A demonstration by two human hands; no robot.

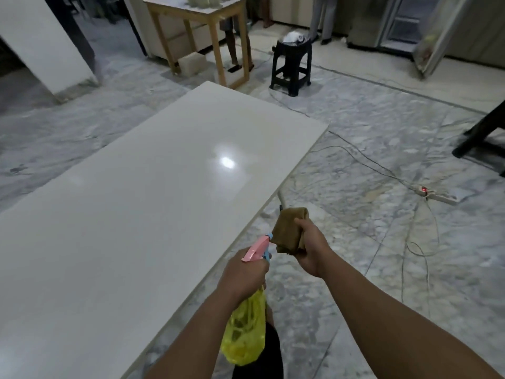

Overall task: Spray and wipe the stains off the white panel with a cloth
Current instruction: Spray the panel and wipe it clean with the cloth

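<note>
beside the right edge of the white panel (142, 203), over the marble floor (369, 149), standing ready at what looks like the spraying step, with no wiping begun. gripping the spray bottle (250, 310) in the left hand (244, 272), fingers curled round its neck just under the pink trigger head (258, 247), nozzle pointing forward and up toward the cloth rather than down at the panel; yellow body hanging below the fist. pinching a folded brown cloth (291, 231) in the right hand (311, 248), thumb on top, fingers wrapped beneath, held just beside the nozzle and clear of the panel's edge. both forearms reaching forward from the lower frame, wrists close together, hands nearly touching. lying flat and glossy, the panel carrying a bright glare spot; stains too faint to make out. next, probably either wetting the cloth or swinging the nozzle left over the panel, then squeezing the trigger and bringing the cloth down flat.
</note>
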